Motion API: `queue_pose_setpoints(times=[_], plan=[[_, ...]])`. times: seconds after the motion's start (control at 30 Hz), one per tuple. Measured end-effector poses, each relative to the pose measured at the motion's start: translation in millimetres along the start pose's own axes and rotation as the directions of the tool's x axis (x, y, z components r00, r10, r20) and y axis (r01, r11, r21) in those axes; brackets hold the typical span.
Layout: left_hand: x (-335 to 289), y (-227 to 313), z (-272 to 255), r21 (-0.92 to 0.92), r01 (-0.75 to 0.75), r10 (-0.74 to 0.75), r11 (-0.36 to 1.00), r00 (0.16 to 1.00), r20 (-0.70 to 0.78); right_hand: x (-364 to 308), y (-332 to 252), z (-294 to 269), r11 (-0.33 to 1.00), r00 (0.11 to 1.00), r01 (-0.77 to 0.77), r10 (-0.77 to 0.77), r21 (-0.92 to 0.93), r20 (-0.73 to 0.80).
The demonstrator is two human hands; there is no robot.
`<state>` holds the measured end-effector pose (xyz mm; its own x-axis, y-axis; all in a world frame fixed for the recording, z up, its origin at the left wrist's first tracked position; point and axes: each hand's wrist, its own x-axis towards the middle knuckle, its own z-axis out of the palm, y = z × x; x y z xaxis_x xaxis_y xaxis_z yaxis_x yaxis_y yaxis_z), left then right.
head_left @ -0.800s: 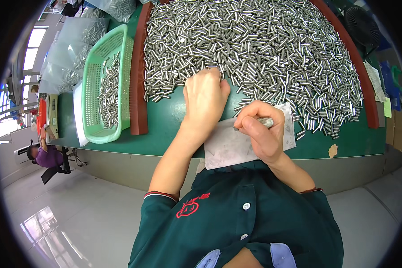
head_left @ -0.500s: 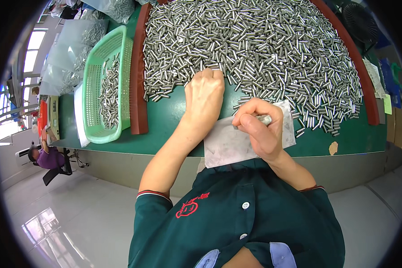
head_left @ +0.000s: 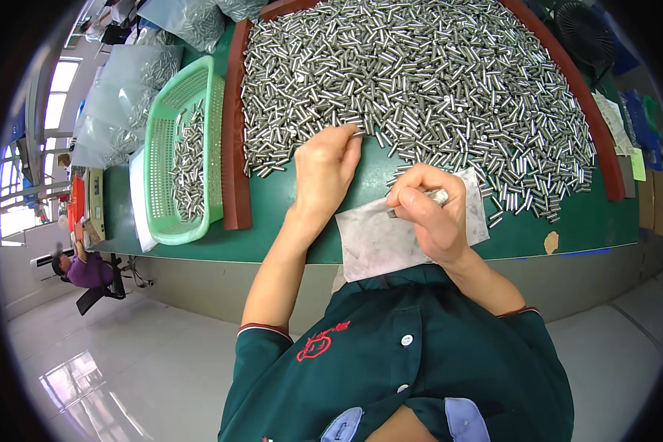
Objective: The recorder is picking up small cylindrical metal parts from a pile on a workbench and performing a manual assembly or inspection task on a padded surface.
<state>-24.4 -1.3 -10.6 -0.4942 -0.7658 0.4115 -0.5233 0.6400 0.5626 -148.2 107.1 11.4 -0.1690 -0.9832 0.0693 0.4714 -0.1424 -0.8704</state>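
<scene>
Across the green bench top (head_left: 271, 210), loose metal pins (head_left: 435, 88) are lying heaped between red rails (head_left: 236, 147). From the head view, the left hand (head_left: 325, 162) is pinching one pin (head_left: 356, 135) at the heap's near edge; apart from it, the right hand (head_left: 435, 214) is clutching a pale wad (head_left: 440, 197) above a smudged white sheet (head_left: 372, 247).
</scene>
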Motion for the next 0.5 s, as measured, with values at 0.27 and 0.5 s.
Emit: queue_pose_setpoints(times=[0.27,0.5], plan=[[-4,-7,-7,-0.569,0.205,-0.203,0.796,0.977,0.068,-1,0,2,1.000,1.000,-0.002,0.002,-0.004,-0.013],[-1,0,-10,-0.475,0.130,-0.086,0.870,0.990,0.113,1,1,0,1.000,1.000,-0.007,0.007,0.007,-0.015]])
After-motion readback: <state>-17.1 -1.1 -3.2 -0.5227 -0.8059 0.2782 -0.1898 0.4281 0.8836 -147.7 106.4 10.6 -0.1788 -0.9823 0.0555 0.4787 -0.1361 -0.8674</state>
